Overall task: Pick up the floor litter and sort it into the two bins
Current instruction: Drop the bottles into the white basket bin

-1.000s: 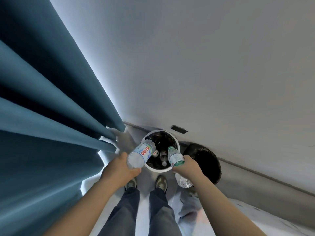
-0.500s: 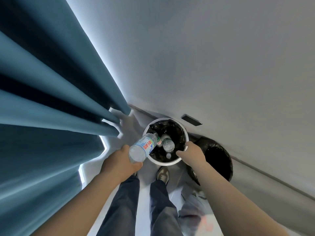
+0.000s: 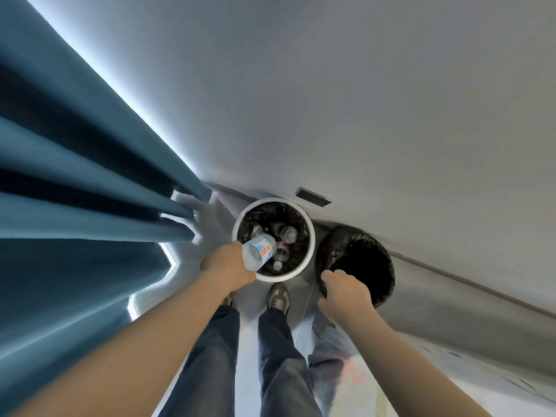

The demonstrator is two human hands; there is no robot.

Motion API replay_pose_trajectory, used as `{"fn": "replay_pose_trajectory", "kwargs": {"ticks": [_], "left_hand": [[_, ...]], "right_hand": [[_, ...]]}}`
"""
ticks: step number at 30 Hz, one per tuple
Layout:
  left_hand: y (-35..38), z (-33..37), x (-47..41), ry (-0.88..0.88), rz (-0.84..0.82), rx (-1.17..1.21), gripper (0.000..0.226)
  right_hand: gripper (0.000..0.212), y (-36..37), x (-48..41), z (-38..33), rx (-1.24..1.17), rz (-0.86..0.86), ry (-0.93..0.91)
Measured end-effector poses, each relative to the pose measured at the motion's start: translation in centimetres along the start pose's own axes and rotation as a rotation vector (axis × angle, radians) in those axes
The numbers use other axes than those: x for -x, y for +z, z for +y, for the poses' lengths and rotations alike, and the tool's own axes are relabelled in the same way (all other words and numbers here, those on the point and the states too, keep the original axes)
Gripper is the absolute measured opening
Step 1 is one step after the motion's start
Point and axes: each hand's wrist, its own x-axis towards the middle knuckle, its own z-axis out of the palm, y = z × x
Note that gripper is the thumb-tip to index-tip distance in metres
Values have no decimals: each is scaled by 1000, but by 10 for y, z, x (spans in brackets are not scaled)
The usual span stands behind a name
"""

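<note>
The left hand [image 3: 227, 267] grips a clear bottle [image 3: 259, 251] by its lower end, with the fingers wrapped round it. The bottle is tilted and its labelled part and neck reach over the near left edge of the white bin [image 3: 281, 278], above the opening. The label is white and blue with red letters. The right hand [image 3: 346, 296] is empty, its fingers loosely curled and pointing down. It hangs at the near edge of the black bin [image 3: 334, 245]; I cannot tell if the fingers touch the black bag on the rim.

One second ago each hand held a bottle over the white bin. Half a second ago the right hand had let its bottle go and was at the right rim of that bin. Now it has moved to the right, to the black bin. The left hand has kept its bottle the whole time and has come closer to the white bin.

Inside the white bin, which has a black liner, several clear bottles [image 3: 288, 233] lie in a heap. The two bins stand side by side on the floor against a grey wall [image 3: 361, 100], the black one to the right. A blue curtain [image 3: 90, 176] hangs on the left. Below the white bin one shoe [image 3: 278, 297] of the person is seen.
</note>
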Motion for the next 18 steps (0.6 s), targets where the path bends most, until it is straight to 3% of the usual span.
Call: {"fn": "replay_pose_trajectory", "kwargs": {"ticks": [11, 18], "left_hand": [[-3, 43, -13, 170, 80, 43, 31], [-15, 40, 39, 220, 56, -77, 33]], "right_hand": [[19, 6, 22, 25, -110, 2, 62], [16, -30, 41, 17, -106, 61, 0]]}}
